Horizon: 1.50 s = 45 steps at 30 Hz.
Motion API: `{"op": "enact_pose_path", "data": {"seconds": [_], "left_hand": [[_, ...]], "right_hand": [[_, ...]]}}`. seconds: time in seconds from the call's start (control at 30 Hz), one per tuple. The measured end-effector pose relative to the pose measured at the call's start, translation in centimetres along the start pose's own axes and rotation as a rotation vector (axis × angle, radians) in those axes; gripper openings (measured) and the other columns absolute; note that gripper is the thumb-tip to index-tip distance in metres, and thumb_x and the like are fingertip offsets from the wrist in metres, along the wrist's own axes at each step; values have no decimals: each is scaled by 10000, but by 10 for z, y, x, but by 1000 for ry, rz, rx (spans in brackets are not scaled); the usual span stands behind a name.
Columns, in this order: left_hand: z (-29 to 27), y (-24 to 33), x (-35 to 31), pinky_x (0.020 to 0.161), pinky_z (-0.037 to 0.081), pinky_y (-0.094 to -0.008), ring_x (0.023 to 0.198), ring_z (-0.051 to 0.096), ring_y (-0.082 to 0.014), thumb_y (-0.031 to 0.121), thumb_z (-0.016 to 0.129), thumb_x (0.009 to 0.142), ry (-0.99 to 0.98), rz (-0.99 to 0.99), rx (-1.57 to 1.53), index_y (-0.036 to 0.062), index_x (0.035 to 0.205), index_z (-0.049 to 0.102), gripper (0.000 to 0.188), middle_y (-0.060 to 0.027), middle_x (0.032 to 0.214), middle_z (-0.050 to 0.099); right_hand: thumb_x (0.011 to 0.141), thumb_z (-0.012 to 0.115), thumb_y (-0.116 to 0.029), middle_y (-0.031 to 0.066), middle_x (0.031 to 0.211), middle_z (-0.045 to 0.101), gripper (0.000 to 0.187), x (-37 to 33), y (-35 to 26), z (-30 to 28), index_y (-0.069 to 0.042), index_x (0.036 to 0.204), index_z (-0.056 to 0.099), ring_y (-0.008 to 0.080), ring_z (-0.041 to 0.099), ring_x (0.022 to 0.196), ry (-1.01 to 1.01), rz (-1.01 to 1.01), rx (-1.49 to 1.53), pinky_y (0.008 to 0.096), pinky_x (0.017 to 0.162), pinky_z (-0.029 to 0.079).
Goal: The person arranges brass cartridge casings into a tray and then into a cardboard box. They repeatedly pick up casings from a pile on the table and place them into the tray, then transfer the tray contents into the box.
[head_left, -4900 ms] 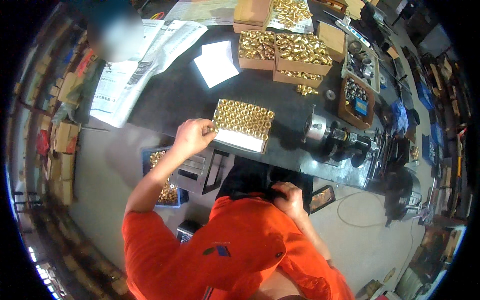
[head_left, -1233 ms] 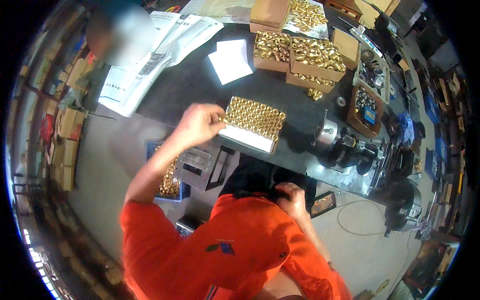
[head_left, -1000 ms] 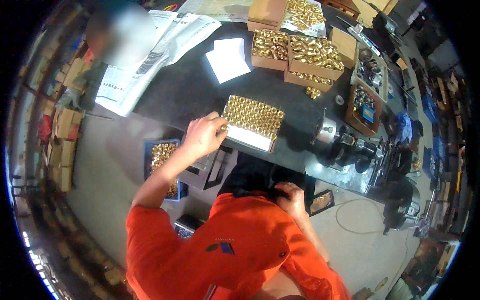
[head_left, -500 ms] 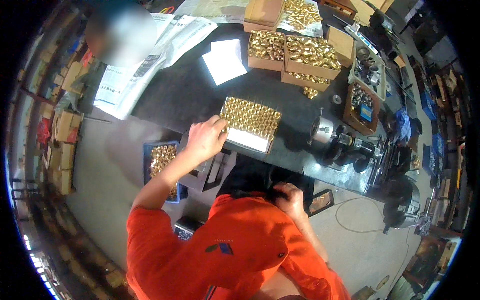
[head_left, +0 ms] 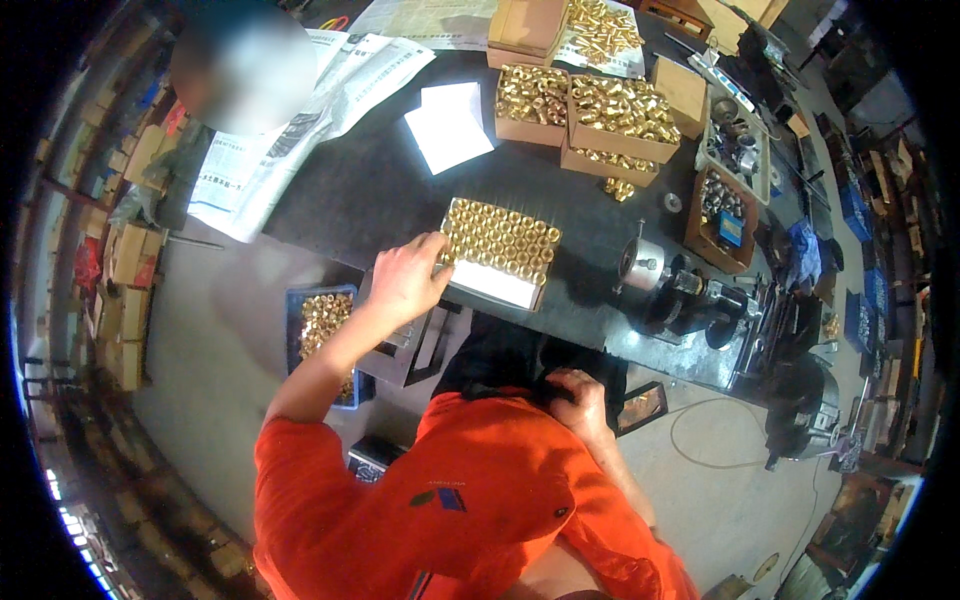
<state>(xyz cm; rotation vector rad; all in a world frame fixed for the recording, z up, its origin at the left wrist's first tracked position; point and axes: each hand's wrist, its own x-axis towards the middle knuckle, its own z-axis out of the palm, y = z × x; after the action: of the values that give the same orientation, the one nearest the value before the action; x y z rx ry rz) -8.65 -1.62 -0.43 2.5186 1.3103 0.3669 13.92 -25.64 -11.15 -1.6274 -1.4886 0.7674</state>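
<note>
Rows of round brass fittings [head_left: 500,235] stand upright in a shallow box, whose bare white strip [head_left: 495,283] shows along the near side. At the box's left end is my left hand [head_left: 408,275], its thumb and fingers pinched on a small brass fitting at the near-left corner of the rows; the fingers partly cover it. My right hand [head_left: 582,400] rests on my lap against dark cloth, with curled fingers. Whatever it may hold is hidden.
Cardboard boxes of brass fittings [head_left: 625,110] stand at the back. A blue crate [head_left: 345,395] of fittings sits low on the left. To the right is a chucked metal fixture [head_left: 642,262]. White papers [head_left: 448,125] and newspaper [head_left: 250,185] lie on the dark table.
Both hands keep nearly the same place. The left hand stays pinched at the box's left end, and the view shifts only slightly.
</note>
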Motion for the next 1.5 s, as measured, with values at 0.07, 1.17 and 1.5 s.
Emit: {"op": "enact_pose_path", "data": {"seconds": [0.07, 1.17, 1.5], "left_hand": [[-4, 0, 2, 609, 478, -434, 721, 636, -312, 222, 706, 770, 20, -26, -1, 105, 1016, 564, 307, -78, 747, 607], [-43, 21, 32, 692, 509, -472, 838, 655, -353, 321, 651, 815, -151, -3, 114, 127, 1164, 541, 414, -151, 895, 678], [68, 106, 183, 725, 511, -475, 859, 653, -335, 286, 638, 822, -134, 537, 45, 82, 959, 667, 248, -147, 840, 678]], "right_hand": [[578, 626, -44, 177, 939, 672, 355, 1, -2, -1, 0, 926, 678, 355, 634, 899, 1, -4, 5, 385, 809, 517], [585, 635, -70, 175, 897, 667, 343, 1, -3, -2, -14, 920, 681, 350, 631, 871, 7, 0, -3, 397, 793, 521], [603, 650, -106, 177, 953, 669, 338, -1, -3, -8, -25, 930, 677, 352, 629, 904, 28, 25, -31, 404, 818, 521]]}}
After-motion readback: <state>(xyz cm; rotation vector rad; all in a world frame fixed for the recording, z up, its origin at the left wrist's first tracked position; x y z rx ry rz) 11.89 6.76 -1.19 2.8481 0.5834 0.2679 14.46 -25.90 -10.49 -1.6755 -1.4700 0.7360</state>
